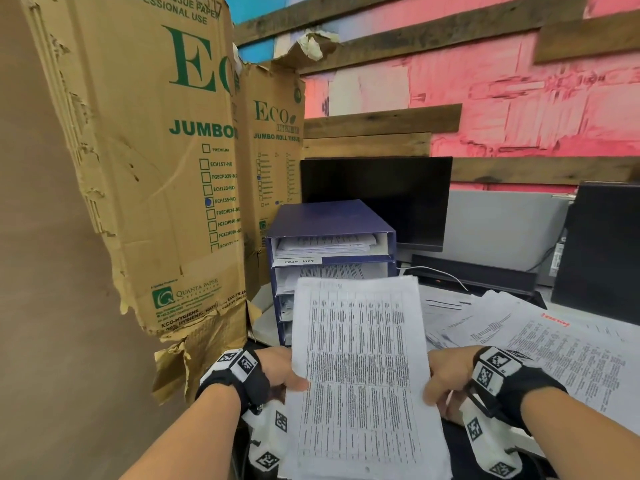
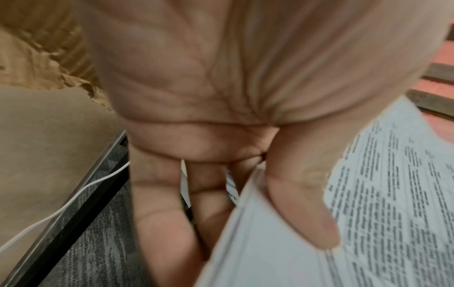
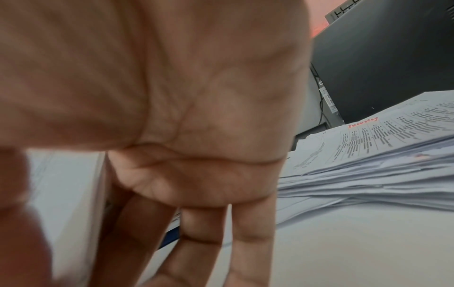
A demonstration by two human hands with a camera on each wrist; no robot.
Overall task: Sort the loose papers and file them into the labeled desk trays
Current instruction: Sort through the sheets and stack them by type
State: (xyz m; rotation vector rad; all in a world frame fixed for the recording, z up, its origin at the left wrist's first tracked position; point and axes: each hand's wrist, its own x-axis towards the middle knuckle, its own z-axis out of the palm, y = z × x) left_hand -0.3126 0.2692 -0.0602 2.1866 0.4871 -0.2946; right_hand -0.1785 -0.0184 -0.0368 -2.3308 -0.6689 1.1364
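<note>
Over the desk's front edge I hold a stack of printed table sheets (image 1: 360, 358) with both hands. My left hand (image 1: 289, 374) grips its left edge; in the left wrist view the thumb (image 2: 307, 209) lies on top of the stack (image 2: 383, 194) and the fingers (image 2: 159, 213) curl beneath. My right hand (image 1: 438, 381) pinches the right edge, thumb on top, with the fingers (image 3: 196, 236) under the sheets (image 3: 63, 194). The blue tray unit (image 1: 349, 216) stands just behind the stack. Papers lie in its upper trays, and one tray carries a handwritten label (image 1: 298, 261).
A spread pile of loose papers (image 1: 554, 341) (image 3: 368, 170) covers the desk on the right. Torn cardboard boxes (image 1: 145, 168) stand close on the left. Behind the trays are a dark monitor (image 1: 377, 199) and a keyboard (image 1: 478, 275). A black computer tower (image 1: 602, 251) stands at far right.
</note>
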